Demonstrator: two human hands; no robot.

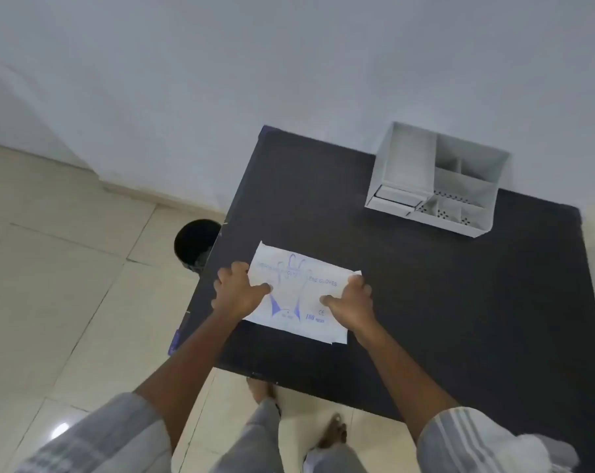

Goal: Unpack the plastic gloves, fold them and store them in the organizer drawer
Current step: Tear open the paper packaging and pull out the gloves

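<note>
A flat white pack of plastic gloves [301,295] with blue print lies on the dark table [425,302] near its left front corner. My left hand [236,291] grips the pack's left edge, thumb on top. My right hand [352,298] grips its right edge in the same way. A white desk organizer [436,180] with several compartments and a drawer front at its lower left stands at the table's far right, against the wall. The drawer looks shut.
A black round bin [195,245] stands on the tiled floor just left of the table. The pale wall runs behind the table. My bare feet [330,435] are at the table's front edge.
</note>
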